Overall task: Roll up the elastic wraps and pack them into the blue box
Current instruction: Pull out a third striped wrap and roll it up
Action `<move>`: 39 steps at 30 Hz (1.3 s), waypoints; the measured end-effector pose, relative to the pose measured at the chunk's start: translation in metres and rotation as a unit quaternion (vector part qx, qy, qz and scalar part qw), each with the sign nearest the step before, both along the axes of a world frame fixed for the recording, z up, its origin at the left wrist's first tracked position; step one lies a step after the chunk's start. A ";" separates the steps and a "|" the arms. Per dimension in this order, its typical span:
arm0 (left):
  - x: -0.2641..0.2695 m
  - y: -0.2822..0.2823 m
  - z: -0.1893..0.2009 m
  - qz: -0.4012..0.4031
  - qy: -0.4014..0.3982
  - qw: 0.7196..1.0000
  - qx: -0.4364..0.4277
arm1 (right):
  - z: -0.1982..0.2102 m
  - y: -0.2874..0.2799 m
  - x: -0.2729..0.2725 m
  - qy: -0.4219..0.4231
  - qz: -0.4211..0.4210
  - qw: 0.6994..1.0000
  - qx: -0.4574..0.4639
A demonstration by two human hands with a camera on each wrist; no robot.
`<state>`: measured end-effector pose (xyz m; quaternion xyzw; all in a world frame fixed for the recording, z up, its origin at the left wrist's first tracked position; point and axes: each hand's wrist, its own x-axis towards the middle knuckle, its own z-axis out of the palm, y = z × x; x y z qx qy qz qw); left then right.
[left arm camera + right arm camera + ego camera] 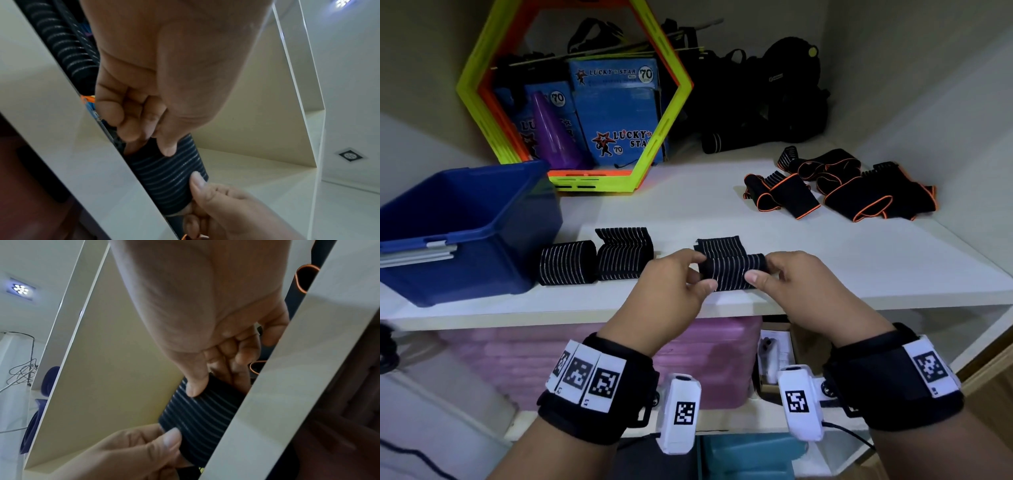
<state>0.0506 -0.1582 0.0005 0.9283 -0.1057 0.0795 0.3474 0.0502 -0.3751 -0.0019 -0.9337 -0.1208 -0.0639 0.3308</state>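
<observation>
A black elastic wrap with thin white stripes [732, 270] lies partly rolled at the front of the white shelf [859, 267], its loose tail spread behind the roll. My left hand [681, 281] pinches the roll's left end [170, 172], thumb on top. My right hand [780, 274] pinches the right end [205, 415] the same way. Two rolled striped wraps [567, 263] [625, 255] sit side by side to the left. The blue box [458, 226] stands open at the far left of the shelf.
A heap of black wraps with orange edging [852, 192] lies at the back right. A yellow-green hexagonal frame [571, 92] leans at the back with blue cartons and a purple cone inside it. Black bags [763, 96] fill the back corner. Pink bins [592, 363] sit under the shelf.
</observation>
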 end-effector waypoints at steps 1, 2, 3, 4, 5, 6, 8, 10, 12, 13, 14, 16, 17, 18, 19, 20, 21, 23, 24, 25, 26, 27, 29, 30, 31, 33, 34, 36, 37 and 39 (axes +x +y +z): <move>0.000 -0.001 0.000 0.011 0.001 1.000 -0.011 | -0.001 0.003 0.000 0.002 -0.018 1.000 0.003; 0.000 -0.003 -0.001 0.023 0.004 0.999 -0.025 | -0.002 0.006 0.000 0.007 -0.035 0.999 0.006; 0.000 -0.004 -0.002 0.035 0.008 0.999 -0.041 | -0.004 0.009 0.001 0.009 -0.051 0.999 0.010; 0.000 -0.006 -0.003 0.044 0.016 0.997 -0.054 | -0.007 0.011 0.002 0.006 -0.072 0.997 0.012; -0.002 -0.009 -0.004 0.048 0.026 0.997 -0.061 | -0.007 0.014 0.001 0.002 -0.092 0.996 0.009; -0.004 -0.012 -0.006 0.048 0.033 0.996 -0.061 | -0.008 0.018 0.000 -0.001 -0.109 0.994 -0.002; -0.007 -0.016 -0.010 0.054 0.024 0.997 -0.051 | -0.008 0.025 -0.003 -0.021 -0.130 0.990 -0.051; -0.009 -0.017 -0.012 0.065 0.014 0.996 -0.053 | -0.008 0.031 -0.008 -0.043 -0.130 0.986 -0.098; -0.011 -0.016 -0.014 0.071 0.014 0.996 -0.056 | -0.006 0.034 -0.012 -0.047 -0.122 0.985 -0.109; -0.013 -0.015 -0.015 0.072 0.015 0.996 -0.056 | -0.004 0.034 -0.013 -0.041 -0.116 0.987 -0.103; -0.013 -0.015 -0.016 0.074 0.016 0.995 -0.060 | -0.003 0.033 -0.012 -0.027 -0.108 0.990 -0.091; -0.014 -0.014 -0.017 0.077 0.014 0.995 -0.065 | 0.002 0.031 -0.010 0.007 -0.093 0.994 -0.059; -0.015 -0.013 -0.018 0.078 0.010 0.995 -0.062 | 0.004 0.030 -0.009 0.020 -0.090 0.995 -0.040; -0.015 -0.013 -0.017 0.080 0.006 0.995 -0.059 | 0.006 0.029 -0.008 0.029 -0.092 0.995 -0.019; -0.016 -0.013 -0.017 0.081 0.005 0.995 -0.061 | 0.006 0.028 -0.008 0.035 -0.095 0.995 0.003; -0.017 -0.012 -0.016 0.081 0.004 0.995 -0.067 | 0.007 0.027 -0.009 0.034 -0.095 0.995 0.020; -0.018 -0.012 -0.015 0.078 -0.003 0.994 -0.075 | 0.007 0.027 -0.010 0.028 -0.093 0.995 0.025; -0.020 -0.012 -0.015 0.063 -0.034 0.994 -0.081 | 0.007 0.027 -0.013 0.000 -0.089 0.996 -0.002; -0.020 -0.012 -0.016 0.057 -0.054 0.994 -0.074 | 0.007 0.028 -0.014 -0.021 -0.085 0.996 -0.027; -0.021 -0.013 -0.016 0.054 -0.073 0.994 -0.063 | 0.007 0.029 -0.014 -0.043 -0.079 0.995 -0.047; -0.020 -0.013 -0.017 0.054 -0.088 0.993 -0.051 | 0.008 0.030 -0.014 -0.056 -0.069 0.994 -0.058; -0.018 -0.013 -0.017 0.054 -0.100 0.993 -0.039 | 0.009 0.031 -0.013 -0.057 -0.055 0.995 -0.063; -0.013 -0.012 -0.017 0.053 -0.115 0.992 -0.012 | 0.011 0.031 -0.012 -0.030 -0.013 0.997 -0.076; -0.011 -0.012 -0.016 0.051 -0.116 0.992 -0.001 | 0.012 0.030 -0.011 -0.012 0.006 0.996 -0.083; -0.008 -0.011 -0.016 0.050 -0.112 0.992 0.004 | 0.013 0.028 -0.009 -0.002 0.020 0.996 -0.087; -0.005 -0.008 -0.015 0.046 -0.103 0.994 0.006 | 0.017 0.026 -0.004 -0.006 0.036 0.995 -0.091; -0.005 -0.006 -0.014 0.041 -0.101 0.994 0.008 | 0.020 0.027 0.000 -0.010 0.043 0.994 -0.100; -0.006 -0.003 -0.012 0.025 -0.100 0.994 0.022 | 0.029 0.031 0.007 -0.010 0.054 0.988 -0.141; -0.006 -0.002 -0.010 0.017 -0.102 0.994 0.030 | 0.034 0.035 0.010 -0.005 0.055 0.984 -0.170; -0.010 0.006 -0.004 0.010 -0.110 0.993 0.033 | 0.046 0.043 0.016 0.009 0.057 0.974 -0.218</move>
